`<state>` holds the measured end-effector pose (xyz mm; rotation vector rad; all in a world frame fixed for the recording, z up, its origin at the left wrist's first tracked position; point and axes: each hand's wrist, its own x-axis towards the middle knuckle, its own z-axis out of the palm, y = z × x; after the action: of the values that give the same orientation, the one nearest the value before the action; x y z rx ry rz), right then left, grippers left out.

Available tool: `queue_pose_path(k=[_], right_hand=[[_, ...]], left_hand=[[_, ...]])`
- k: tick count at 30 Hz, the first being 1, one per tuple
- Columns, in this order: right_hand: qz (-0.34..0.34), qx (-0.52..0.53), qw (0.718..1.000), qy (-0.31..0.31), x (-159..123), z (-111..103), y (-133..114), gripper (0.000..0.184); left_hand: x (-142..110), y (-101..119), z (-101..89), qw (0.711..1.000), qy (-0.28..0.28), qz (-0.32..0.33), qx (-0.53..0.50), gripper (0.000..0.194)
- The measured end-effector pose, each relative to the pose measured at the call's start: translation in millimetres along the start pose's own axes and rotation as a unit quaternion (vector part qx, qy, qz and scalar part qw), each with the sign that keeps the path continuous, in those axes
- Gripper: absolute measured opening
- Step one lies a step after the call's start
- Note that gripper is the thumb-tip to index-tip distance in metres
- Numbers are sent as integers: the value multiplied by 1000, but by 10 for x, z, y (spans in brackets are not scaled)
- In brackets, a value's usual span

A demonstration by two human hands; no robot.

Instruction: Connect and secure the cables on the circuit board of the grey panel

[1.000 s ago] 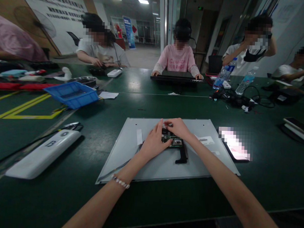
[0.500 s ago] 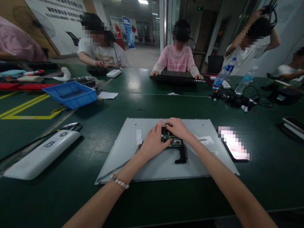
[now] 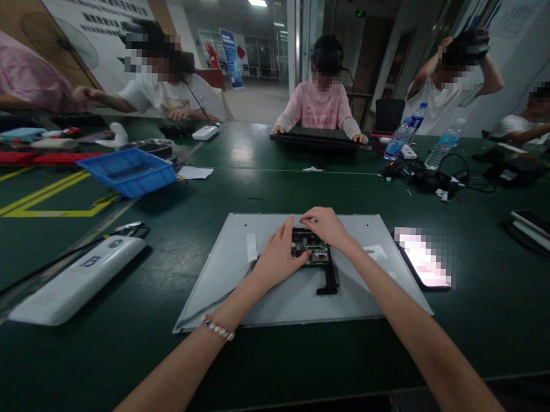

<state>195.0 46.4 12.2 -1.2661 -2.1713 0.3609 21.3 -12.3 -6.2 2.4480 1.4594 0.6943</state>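
Note:
On a grey metal panel (image 3: 280, 302) lies a green circuit board (image 3: 319, 254) in a black plastic frame (image 3: 330, 283). My left hand (image 3: 277, 254) rests over the board's left side, fingers stretched out and thumb spread onto the board. My right hand (image 3: 326, 224) is above the frame's far edge, with thumb and forefinger pinched together. Whatever is between those fingertips is too small or hidden to make out. A grey cable (image 3: 217, 301) runs from under my left hand toward the panel's near left corner.
A lit phone (image 3: 424, 259) lies right of the panel, a white power bank (image 3: 80, 277) to its left. Farther off are a blue bin (image 3: 129, 171), water bottles (image 3: 445, 144) and tangled black cables (image 3: 423, 178). Several people sit around the table; one opposite holds a black flat device (image 3: 320, 137).
My right hand has lifted slightly off the far edge of the board, its fingertips now pinched. My left hand stays put. A person at the far left has reached an arm sideways.

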Motion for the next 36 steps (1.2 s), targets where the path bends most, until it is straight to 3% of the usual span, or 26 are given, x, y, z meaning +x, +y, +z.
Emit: queue_pose_path(k=[4, 8, 14, 19, 23, 30, 36], right_hand=[[40, -18, 999, 21, -171, -281, 134, 20], [84, -69, 994, 18, -551, -494, 317, 22], [93, -58, 994, -18, -977, -530, 483, 30], [94, -25, 995, -8, -1042, -530, 504, 38], [124, -36, 992, 2, -1086, -591, 484, 31], [147, 4, 988, -36, -1123, -594, 446, 22], [190, 11, 982, -10, -1120, -566, 468, 12]], left_hand=[[-8, 8, -17, 1000, -6, -5, -3, 86], [-18, 17, -30, 1000, -5, -6, -5, 85], [-13, 24, -38, 1000, -17, -15, -1, 86], [1, 25, -28, 1000, -13, -9, 1, 86], [10, 29, -31, 1000, -18, -17, 6, 87], [10, 54, -57, 999, -28, -19, 17, 85], [14, 48, -60, 999, -31, -19, 12, 85]])
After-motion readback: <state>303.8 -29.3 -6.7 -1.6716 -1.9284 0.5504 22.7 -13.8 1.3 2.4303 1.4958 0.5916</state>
